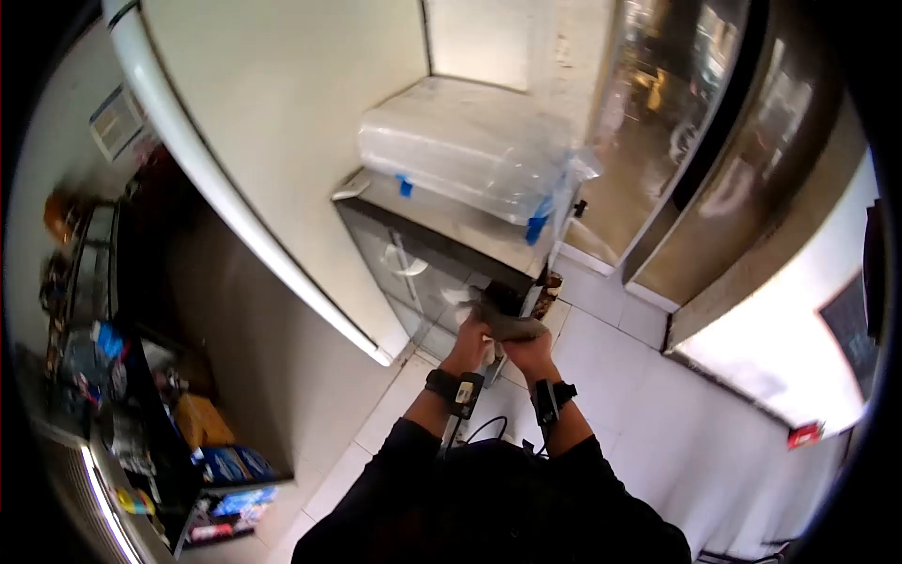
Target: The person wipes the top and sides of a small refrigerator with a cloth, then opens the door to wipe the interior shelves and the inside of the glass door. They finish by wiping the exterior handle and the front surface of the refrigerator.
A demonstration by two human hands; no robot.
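Cloth point(513, 326) spans both hands point(469, 346) point(531, 352); cabinet point(381, 252) contents unclear.

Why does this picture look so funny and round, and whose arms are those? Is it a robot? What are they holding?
No robot here! Those are a person's own arms, in black sleeves. The camera is worn on their head and looks forward and down, so you see about what they see. There is just this one picture, and its corners are dark and curved.

The left hand and right hand are close together, both gripping what looks like a grey-brown cloth. Each wrist wears a black band.

In front of them is a low cabinet. On top lies a big bundle in clear plastic, with bits of blue at its edge. Below is a pale tiled floor.
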